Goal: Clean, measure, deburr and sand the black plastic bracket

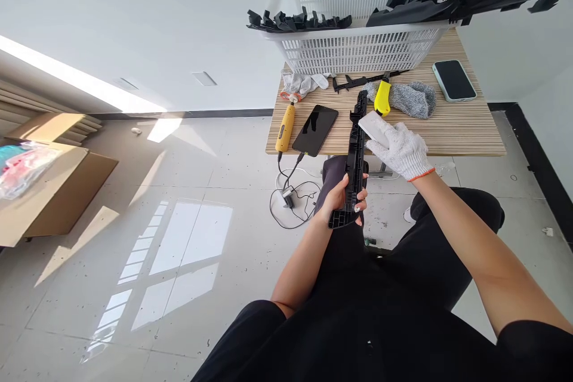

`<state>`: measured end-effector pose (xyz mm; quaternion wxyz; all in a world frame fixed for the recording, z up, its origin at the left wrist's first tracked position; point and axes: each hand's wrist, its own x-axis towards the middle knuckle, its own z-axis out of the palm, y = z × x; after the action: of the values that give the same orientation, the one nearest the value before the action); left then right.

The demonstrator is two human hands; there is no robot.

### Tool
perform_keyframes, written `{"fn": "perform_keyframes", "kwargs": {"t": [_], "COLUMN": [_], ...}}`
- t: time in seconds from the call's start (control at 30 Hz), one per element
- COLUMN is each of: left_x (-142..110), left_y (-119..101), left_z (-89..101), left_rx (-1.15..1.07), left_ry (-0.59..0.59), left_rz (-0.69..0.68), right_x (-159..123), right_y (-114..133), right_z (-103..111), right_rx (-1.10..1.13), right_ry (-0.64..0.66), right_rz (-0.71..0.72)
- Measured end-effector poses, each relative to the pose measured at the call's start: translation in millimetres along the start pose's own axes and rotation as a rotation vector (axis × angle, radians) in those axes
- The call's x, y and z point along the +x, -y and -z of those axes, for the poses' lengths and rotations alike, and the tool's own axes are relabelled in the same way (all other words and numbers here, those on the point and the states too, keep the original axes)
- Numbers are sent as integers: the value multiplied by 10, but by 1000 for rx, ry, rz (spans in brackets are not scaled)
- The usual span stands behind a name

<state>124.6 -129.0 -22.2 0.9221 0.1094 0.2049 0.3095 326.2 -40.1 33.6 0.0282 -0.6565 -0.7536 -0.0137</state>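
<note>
My bare left hand (336,198) is wrapped round the lower part of a long black plastic trim piece (355,158), ribbed on the face towards me. The piece stands nearly lengthwise above my lap, its far end over the table edge. My right hand (403,150), in a white knit glove with an orange cuff, grips a flat whitish rectangular pad (372,125). The pad's left edge lies against or very close to the trim piece; actual contact cannot be made out. Just beyond it are a yellow-handled tool (382,97) and a grey knit glove (416,99).
A white plastic basket (353,51) holding black plastic parts (447,3) stands at the table's back. A caliper (353,82), white glove (302,83), yellow corded tool (285,127) and two phones (316,130) lie on the table (474,131). Cables (290,197) trail on the floor.
</note>
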Motion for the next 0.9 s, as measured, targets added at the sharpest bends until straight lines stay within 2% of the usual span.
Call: {"fn": "perform_keyframes", "kwargs": {"t": [0.27, 0.4, 0.5, 0.57, 0.67, 0.73, 0.8, 0.9], "left_x": [3, 0, -6, -12, -18, -17, -14, -9], "left_y": [-6, -9, -12, -15, -18, -18, -16, -13], "left_z": [-15, -20, -26, -32, -34, -30, -24, -17], "left_rx": [33, 32, 2, -28, -39, -26, -19, -27], "left_ry": [34, 32, -8, -34, -33, -20, -28, -52], "left_rz": [-19, -18, 1, 17, 21, 12, 16, 27], "right_x": [1, 19, 75, 128, 198, 227, 248, 296], "right_y": [-4, -6, -56, -116, -207, -244, -255, -225], "right_z": [-19, -10, 19, 54, 125, 179, 233, 286], "right_rx": [-3, 81, 277, 536, 1035, 1248, 1302, 1248], "right_ry": [10, 6, -26, -29, 48, 123, 219, 365], "right_rz": [-8, -21, -92, -156, -275, -328, -331, -337]}}
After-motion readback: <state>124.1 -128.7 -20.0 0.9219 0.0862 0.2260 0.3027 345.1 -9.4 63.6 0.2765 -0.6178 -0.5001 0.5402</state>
